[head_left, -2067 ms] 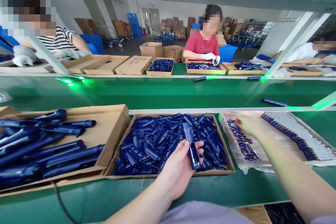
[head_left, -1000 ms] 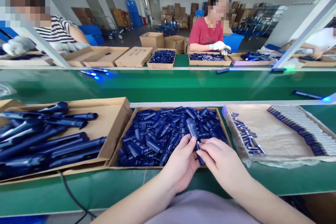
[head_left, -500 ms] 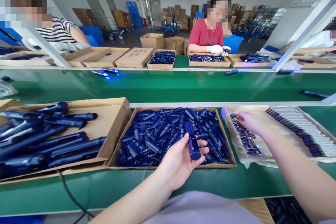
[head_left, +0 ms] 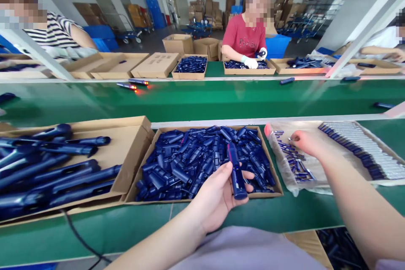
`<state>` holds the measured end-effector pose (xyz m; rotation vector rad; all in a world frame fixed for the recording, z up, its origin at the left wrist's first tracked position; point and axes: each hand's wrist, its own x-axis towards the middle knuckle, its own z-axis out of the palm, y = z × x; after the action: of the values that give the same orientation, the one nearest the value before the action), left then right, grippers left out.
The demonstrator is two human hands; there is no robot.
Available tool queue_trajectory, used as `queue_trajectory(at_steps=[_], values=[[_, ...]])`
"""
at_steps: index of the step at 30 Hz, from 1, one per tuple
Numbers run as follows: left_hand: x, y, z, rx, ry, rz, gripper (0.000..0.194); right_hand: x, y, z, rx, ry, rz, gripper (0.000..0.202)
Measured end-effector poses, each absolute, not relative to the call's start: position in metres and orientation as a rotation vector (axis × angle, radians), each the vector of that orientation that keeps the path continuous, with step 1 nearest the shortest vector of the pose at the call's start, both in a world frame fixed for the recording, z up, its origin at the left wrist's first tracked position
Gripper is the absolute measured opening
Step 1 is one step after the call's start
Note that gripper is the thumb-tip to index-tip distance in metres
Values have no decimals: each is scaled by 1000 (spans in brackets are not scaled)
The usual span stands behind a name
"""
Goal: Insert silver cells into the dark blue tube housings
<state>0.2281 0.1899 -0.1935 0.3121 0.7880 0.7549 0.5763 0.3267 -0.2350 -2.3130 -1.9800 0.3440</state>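
The left hand is clamped on one blue tube, held upright over the front right corner of the middle tray. The tube's lower end sits just above that tray's front edge. The right hand reaches out to the right tray, fingertips pinched together among the small blue pins scattered on the tray's left side; whether a pin is gripped cannot be told.

Three cardboard trays stand in a row on the near bench. The left tray holds roughly ten long blue handles. The middle tray is heaped with short blue caps, too many to count. The right tray carries one ordered row of parts along its right side.

The trays stand just beside one another, with narrow gaps. A strip of bare green bench runs along the front edge. A black cable crosses it at the left.

Beyond, the conveyor carries two lit pens and a few other blue pieces, well apart. Three people work on the far side.
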Motion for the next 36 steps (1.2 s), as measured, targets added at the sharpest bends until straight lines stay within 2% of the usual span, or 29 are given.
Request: queue_trajectory(at_steps=[3, 6, 9, 11, 14, 18, 22, 25, 29, 32, 36], values=[[226, 189, -195, 317, 782, 758, 42, 573, 328, -239, -2329, -1907, 398, 8], [226, 188, -196, 317, 779, 763, 41, 558, 318, -226, -2209, -1862, 478, 23], [228, 188, -197, 338, 789, 764, 40, 517, 281, -202, -1890, -1893, 693, 34], [229, 189, -197, 362, 798, 760, 40, 479, 246, -186, -1543, -1833, 982, 43], [230, 189, -196, 418, 797, 755, 40, 427, 202, -177, -1293, -1749, 1135, 28], [228, 187, -196, 472, 831, 761, 40, 399, 182, -189, -1253, -1969, 824, 14], [224, 186, -194, 458, 842, 766, 39, 403, 182, -201, -1082, -2294, 357, 24], [222, 185, -194, 443, 859, 785, 36, 403, 180, -205, -936, -2435, 142, 33], [220, 183, -195, 462, 895, 798, 37, 399, 175, -204, -859, -2513, 98, 35], [216, 185, -194, 441, 893, 819, 39, 402, 189, -198, -849, -2474, 186, 34], [213, 191, -187, 438, 894, 900, 40, 419, 249, -201, -1090, -2286, 148, 24]])
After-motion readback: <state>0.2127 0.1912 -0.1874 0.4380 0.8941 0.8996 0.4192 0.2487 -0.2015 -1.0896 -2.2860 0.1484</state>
